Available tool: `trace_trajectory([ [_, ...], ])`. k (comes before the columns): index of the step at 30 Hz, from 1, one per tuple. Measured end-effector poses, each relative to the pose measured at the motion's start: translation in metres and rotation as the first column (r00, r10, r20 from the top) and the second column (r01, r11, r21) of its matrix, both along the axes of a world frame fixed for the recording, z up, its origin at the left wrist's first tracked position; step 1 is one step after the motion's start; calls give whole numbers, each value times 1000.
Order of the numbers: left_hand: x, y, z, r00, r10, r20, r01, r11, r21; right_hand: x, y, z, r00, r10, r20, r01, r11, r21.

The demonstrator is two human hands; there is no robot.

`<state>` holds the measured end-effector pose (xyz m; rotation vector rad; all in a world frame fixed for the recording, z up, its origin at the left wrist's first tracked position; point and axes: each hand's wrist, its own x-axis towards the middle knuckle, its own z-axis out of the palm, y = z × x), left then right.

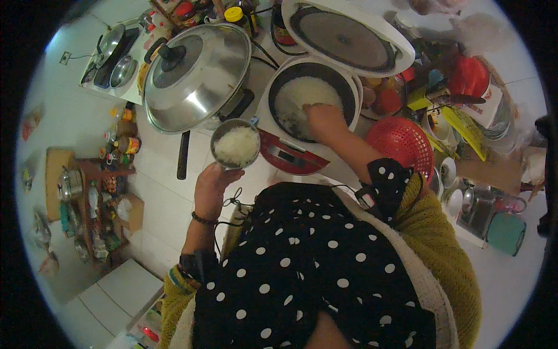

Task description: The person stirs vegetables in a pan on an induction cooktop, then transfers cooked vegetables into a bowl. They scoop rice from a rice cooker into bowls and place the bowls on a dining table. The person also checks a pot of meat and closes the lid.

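Observation:
My left hand (213,185) holds up a small metal bowl (216,152) from below, the thumb along its near side. White rice (236,145) fills much of the bowl. To the right stands a white rice cooker (356,93) with its lid (343,39) raised and a red front panel (290,156). My right hand (323,121) reaches down into the dark inner pot (349,96), its fingers closed at the white rice (308,90) there. Whatever those fingers hold, if anything, is hidden.
A large wok with a domed steel lid (203,75) stands left of the cooker, a black handle (183,156) pointing toward me. A red plastic colander (401,145) is close to my right forearm. Bowls (454,200) and bags crowd the right; shelves (93,203) stand left.

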<state>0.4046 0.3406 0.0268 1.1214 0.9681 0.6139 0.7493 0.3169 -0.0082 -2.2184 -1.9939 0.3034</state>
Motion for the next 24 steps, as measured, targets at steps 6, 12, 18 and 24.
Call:
trace_trajectory([
  [6, -20, -7, 2, 996, -6, 92, 10, 999, -50, -6, 2, -19, 999, 15, -48, -26, 971, -237],
  [12, -9, 1, 5, 998, -21, 56, 23, 999, -37, 46, 0, -25, 898, 99, -429, -173, 975, -137],
  [18, 22, 13, 13, 993, -98, 61, 101, 993, -54, 49, -42, 46, 364, -317, -876, 189, 946, -264],
  [24, 67, 13, 24, 932, -33, 360, 101, 980, -169, -5, -81, 92, 977, 145, -160, -103, 965, 243],
])
